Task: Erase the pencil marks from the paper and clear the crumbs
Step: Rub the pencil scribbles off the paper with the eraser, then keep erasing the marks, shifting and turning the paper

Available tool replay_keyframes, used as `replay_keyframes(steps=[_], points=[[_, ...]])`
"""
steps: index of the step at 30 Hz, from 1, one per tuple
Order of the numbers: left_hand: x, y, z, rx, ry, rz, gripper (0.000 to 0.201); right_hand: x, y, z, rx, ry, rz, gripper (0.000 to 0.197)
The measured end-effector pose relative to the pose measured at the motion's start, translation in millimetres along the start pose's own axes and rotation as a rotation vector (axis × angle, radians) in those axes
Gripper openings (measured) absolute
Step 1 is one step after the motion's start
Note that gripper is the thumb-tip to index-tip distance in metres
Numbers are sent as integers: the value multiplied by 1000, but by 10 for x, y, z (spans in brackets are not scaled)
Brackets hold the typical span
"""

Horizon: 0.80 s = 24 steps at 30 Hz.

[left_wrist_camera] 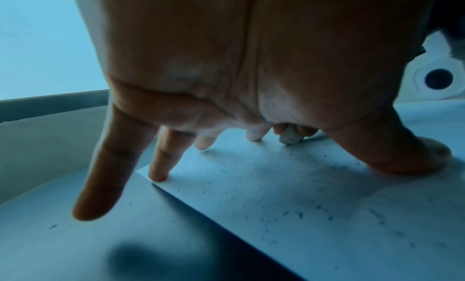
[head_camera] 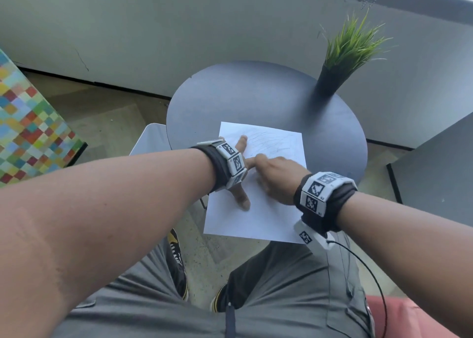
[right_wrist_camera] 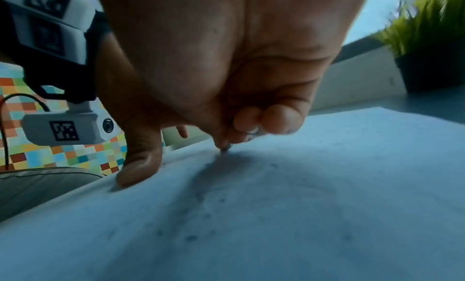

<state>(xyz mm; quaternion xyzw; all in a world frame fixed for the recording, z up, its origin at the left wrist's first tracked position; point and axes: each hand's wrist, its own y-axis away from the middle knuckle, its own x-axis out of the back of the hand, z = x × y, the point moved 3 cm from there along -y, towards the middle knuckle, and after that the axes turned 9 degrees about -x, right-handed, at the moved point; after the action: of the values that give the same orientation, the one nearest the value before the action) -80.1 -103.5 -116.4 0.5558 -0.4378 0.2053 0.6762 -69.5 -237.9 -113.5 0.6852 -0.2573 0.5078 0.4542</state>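
- The right hand [head_camera: 277, 177] is pinched round a small eraser [left_wrist_camera: 289, 137], whose tip is pressed onto the paper [head_camera: 261, 217].
- The left hand [head_camera: 240, 174] is spread, its fingertips [left_wrist_camera: 157, 176] and thumb pinning the sheet just beside the eraser.
- Faint pencil marks [head_camera: 271, 142] lie beyond the eraser, toward the sheet's far end.
- Dark crumbs [left_wrist_camera: 299, 213] are scattered over the near paper.
- The sheet overhangs a round grey table [head_camera: 256, 94] carrying a potted grass plant [head_camera: 343, 56].

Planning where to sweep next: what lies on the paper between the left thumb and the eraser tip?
In the left wrist view, the paper between the left thumb and the eraser carries only scattered dark crumbs; nothing else.
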Motion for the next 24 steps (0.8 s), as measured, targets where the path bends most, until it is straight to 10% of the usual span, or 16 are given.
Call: replay_keyframes(steps=[6,11,15,20,24], points=[[8,-15,-1,-11,-20,-5,140,197,-152,230,-200,-17,102,14],[-4,-17,-12,-35,17,6,138,4,70,-14,61,-42,-15,27],[-12,-20,-11,-9,-3,-14,140,170,-96,317,-179,-10,78,16],[-11,-6,-11,-6,9,-25,142,-39,207,-17,96,40,-84,21],[4,21,-26,-3,29,-27,141,124,59,449,-140,-41,30,23]])
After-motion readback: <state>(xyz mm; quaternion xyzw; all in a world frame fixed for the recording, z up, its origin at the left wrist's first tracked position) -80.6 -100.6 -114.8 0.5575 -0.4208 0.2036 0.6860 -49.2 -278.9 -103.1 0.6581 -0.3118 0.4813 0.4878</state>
